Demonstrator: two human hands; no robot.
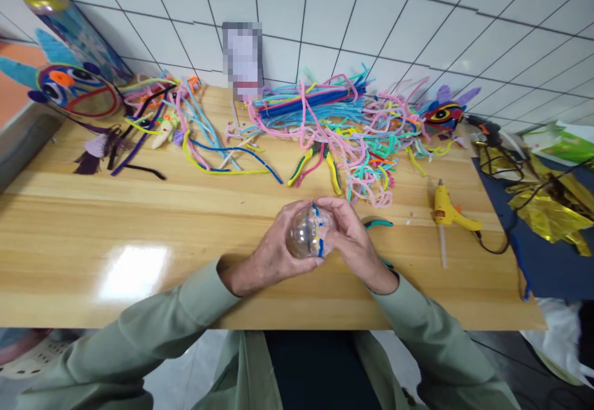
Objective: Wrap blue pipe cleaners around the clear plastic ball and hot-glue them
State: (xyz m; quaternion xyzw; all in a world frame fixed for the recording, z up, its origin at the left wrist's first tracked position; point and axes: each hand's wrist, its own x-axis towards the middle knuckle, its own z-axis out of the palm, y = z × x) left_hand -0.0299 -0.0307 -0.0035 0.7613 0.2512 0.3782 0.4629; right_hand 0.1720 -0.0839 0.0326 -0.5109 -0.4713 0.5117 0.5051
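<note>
A clear plastic ball is held over the wooden table, between both hands. My left hand cups it from the left, fingers wrapped round it. My right hand grips it from the right, fingers curled over the top. A blue pipe cleaner runs around the ball where the hands meet. Just right of my right hand lies a tool with teal handles, mostly hidden by the hand.
A big tangle of coloured pipe cleaners covers the table's back. More loose ones lie back left beside a colourful mask. A yellow glue gun lies right. Gold foil sits on a dark cloth far right.
</note>
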